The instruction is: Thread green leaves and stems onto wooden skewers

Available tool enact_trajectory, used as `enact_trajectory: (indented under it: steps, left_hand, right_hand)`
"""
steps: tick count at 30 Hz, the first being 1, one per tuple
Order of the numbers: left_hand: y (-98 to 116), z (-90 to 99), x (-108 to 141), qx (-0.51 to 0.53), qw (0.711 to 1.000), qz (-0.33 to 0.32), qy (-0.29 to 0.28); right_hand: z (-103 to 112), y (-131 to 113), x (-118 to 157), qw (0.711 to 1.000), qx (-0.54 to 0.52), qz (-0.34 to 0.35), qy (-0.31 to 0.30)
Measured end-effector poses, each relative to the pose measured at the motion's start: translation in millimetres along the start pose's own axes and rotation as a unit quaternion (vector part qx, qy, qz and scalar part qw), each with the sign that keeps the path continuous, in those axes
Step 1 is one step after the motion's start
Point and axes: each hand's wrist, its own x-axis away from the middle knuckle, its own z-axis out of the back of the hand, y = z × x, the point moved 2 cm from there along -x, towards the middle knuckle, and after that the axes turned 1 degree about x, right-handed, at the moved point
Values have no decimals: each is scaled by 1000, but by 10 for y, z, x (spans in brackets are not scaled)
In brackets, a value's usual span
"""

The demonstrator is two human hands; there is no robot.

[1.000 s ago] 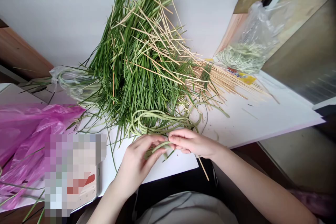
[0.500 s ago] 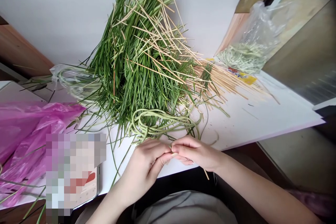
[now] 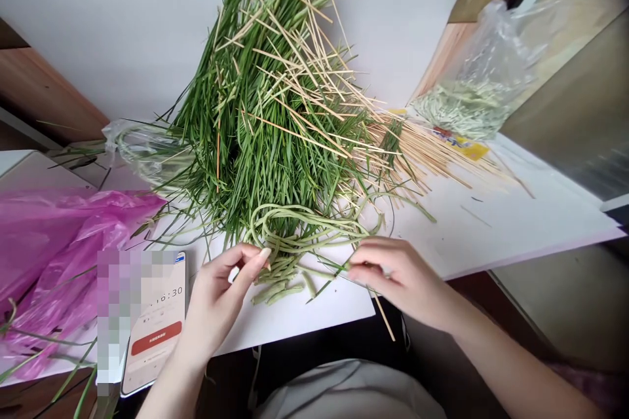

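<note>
A loose coil of pale green garlic scapes [image 3: 295, 232] lies at the near edge of a big heap of long green leaves [image 3: 265, 124], and thin wooden sticks [image 3: 314, 59] are scattered over the heap. Several short scape pieces [image 3: 278, 291] lie on the white board [image 3: 314, 317] below the coil. My left hand [image 3: 219, 301] stands open, its fingertips beside those pieces. My right hand [image 3: 398, 278] has curled fingers at a thin green stem [image 3: 331, 278]. A wooden stick [image 3: 383, 317] pokes out below that hand.
A clear plastic bag of chopped green pieces [image 3: 472, 88] stands at the back right, and another clear bag [image 3: 145, 152] lies left of the heap. A crumpled pink plastic bag [image 3: 63, 255] and a partly blurred phone [image 3: 154, 321] are at the left.
My hands have parted, the left moving left and the right moving right. They no longer meet around a scape. Short scape pieces now show on the board below the coil.
</note>
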Motion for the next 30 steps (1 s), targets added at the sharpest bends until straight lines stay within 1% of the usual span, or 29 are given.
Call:
enact_trajectory:
  steps: [2,5,7,8,9,11,13,15,17,19,22,25,27,30]
  left_hand:
    - [-89,26,-81,-119,992,-36,9]
    - [-191,-35,-156,-236,967,-94,7]
    - [-225,-75,-174,-289,950,-120,7]
    - [-229,-81,-178,-309,942,-130,8]
    - [-223,-75,-182,-324,936,-137,13]
    - [-193,-35,-195,-340,928,-148,30]
    - [-155,19,-221,-346,926,-146,42]
    - [-127,58,-255,-352,926,-132,39]
    - [-107,71,-287,-360,925,-116,31]
    - [-91,69,-309,-363,925,-109,29]
    - [-77,76,-315,-361,926,-105,33]
    - [-82,128,-302,-358,928,-92,38]
    - [-89,177,-300,-354,931,-83,42]
    - [-73,231,-333,-345,934,-83,51]
  right_hand:
    - [-243,-87,-117,994,87,55,-33]
    - [-656,-197,-316,969,199,135,-55]
    - [-828,-235,-430,947,270,169,-41]
    - [-861,-241,-475,938,294,180,-28]
    - [-857,-237,-511,933,308,185,-12]
    - [-759,-194,-563,933,314,177,17]
    - [-596,-111,-611,938,313,140,41]
    - [-448,-17,-679,938,332,87,55]
    - [-377,46,-775,931,357,52,53]
    - [-396,59,-888,926,373,44,45]
    - [-511,26,-1054,923,380,49,36]
    - [-577,4,-1162,922,383,49,38]
    - [-543,-3,-1194,924,376,53,47]
    - [-385,-53,-1220,928,359,60,73]
